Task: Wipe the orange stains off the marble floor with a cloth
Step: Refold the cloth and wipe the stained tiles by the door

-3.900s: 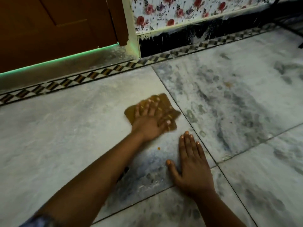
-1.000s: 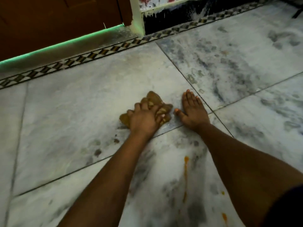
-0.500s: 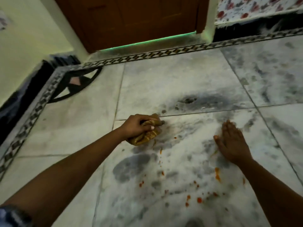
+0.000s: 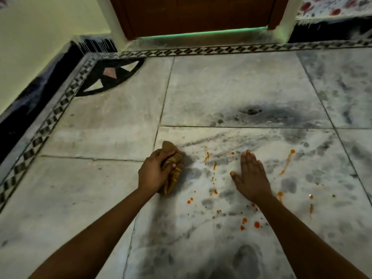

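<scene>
My left hand (image 4: 153,172) is closed around a bunched-up brown cloth (image 4: 174,170), which rests on the grey-veined marble floor (image 4: 231,93) at the left edge of a stained tile. Orange stains (image 4: 249,223) lie scattered as small drops and streaks to the right of the cloth, between my hands and beyond. One long orange streak (image 4: 287,161) runs to the right of my right hand (image 4: 251,177), which lies flat on the floor, palm down, fingers together and holding nothing.
A brown door (image 4: 193,15) with a green glow under it stands at the far side. A patterned border strip (image 4: 50,119) runs along the left and far walls. A dark corner inlay (image 4: 109,77) sits at the far left.
The view swung left from the earlier tile to one spattered with orange drops. The cloth went from flat under my left palm to bunched in its grip. My right hand stays flat.
</scene>
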Demonstrator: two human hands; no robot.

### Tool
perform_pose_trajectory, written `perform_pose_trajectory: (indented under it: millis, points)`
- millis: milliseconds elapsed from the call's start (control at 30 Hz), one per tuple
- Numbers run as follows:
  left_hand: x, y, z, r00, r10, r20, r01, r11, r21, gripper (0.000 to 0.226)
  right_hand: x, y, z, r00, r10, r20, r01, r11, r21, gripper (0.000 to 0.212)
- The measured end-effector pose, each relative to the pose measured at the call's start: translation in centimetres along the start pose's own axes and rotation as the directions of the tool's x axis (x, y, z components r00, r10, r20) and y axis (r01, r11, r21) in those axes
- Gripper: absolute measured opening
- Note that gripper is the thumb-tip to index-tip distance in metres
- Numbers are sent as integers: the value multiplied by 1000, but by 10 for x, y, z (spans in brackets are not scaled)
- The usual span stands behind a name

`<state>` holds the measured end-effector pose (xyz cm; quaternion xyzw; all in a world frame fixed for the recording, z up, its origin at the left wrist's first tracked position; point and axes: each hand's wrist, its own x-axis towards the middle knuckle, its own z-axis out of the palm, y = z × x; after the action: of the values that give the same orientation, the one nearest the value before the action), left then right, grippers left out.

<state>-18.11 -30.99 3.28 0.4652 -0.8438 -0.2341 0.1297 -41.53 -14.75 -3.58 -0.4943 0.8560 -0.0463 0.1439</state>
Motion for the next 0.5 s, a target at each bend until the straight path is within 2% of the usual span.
perform_pose_trajectory:
  millis: [133,267,367,500]
  points:
    - [3,-18,21,990,138,35,-142,937,319,49,-1,6,17,1000,-10,-18,10,999,30,104]
    - [14,-42,46,995,-27,93,-9,931,364,72,2,10,24,999,-27,-28,28,998,61,101]
    - [34,-39,58,995,-40,96,-4,909,416,74,8,11,26,999,-19,-32,19,1000,16,99]
    - [83,-23,67,992,-76,101,21,890,456,75,6,8,22,1000,11,-23,-12,1000,-22,76]
